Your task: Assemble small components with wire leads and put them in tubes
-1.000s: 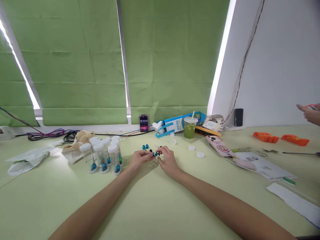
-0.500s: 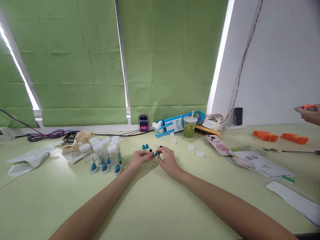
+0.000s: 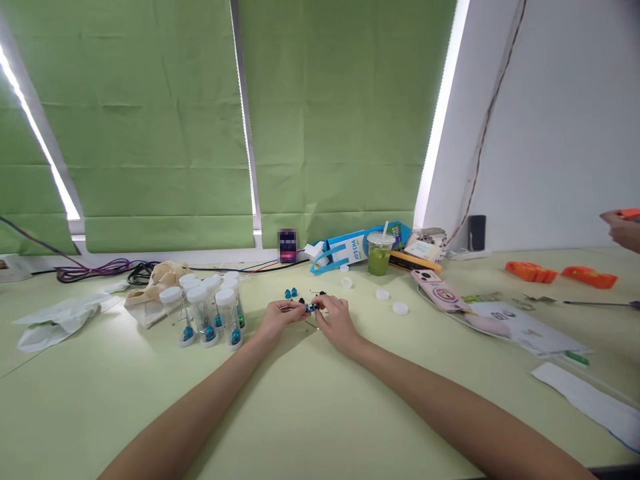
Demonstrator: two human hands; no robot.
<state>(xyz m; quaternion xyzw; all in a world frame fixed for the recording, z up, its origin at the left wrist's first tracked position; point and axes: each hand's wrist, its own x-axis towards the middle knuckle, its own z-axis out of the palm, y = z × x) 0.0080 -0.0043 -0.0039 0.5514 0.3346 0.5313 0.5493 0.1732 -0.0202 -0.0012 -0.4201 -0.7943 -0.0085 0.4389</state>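
Between my two hands is a small blue and black part (image 3: 311, 308), too small to name. My left hand (image 3: 280, 316) pinches its left end, while the fingertips of my right hand (image 3: 338, 323) close on its right end. Just behind them, two small blue pieces (image 3: 291, 293) lie on the table. Thin dark rods and black bits (image 3: 321, 293) show beside my right fingers, partly hidden. To the left stand several clear tubes (image 3: 229, 319) with white caps and blue parts inside.
White caps (image 3: 400, 308) lie right of my hands. Behind them stands a cup of green drink (image 3: 379, 257) beside a blue and white bag (image 3: 345, 250). A pink phone (image 3: 437, 290), papers (image 3: 525, 327) and orange pieces (image 3: 531, 272) are at right, near another person's hand (image 3: 625, 230).
My right fingers have shifted very slightly on the blue and black part. The other person's hand at the far right has moved a little to the right.
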